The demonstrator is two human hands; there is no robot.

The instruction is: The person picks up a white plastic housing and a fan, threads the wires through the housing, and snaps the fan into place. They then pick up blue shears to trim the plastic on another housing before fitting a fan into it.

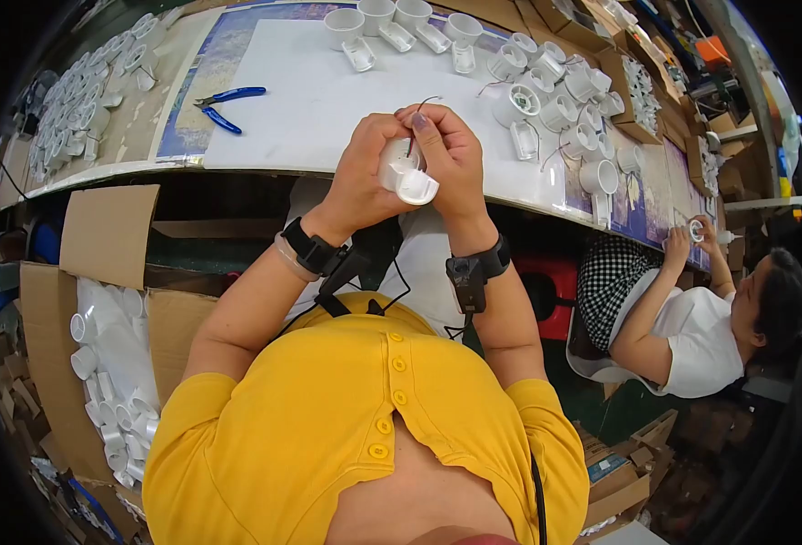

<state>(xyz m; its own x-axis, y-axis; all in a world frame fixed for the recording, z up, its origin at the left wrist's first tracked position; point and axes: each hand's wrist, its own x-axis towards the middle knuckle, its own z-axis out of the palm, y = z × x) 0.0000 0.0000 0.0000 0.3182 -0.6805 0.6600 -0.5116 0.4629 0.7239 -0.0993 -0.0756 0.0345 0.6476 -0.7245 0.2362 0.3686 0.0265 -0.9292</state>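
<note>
Your left hand (365, 171) is wrapped round a white plastic cup (401, 171) at the table's near edge, right in front of you, and your right hand (455, 159) pinches its thin dark wire (410, 147). Blue pliers (228, 94) lie splayed on the table (301, 109) to your left; more white cups (560, 113) crowd the right.

Both hands (457, 163) close together, fingers (464, 132) curled, forearms (269, 289) angled inward
</note>
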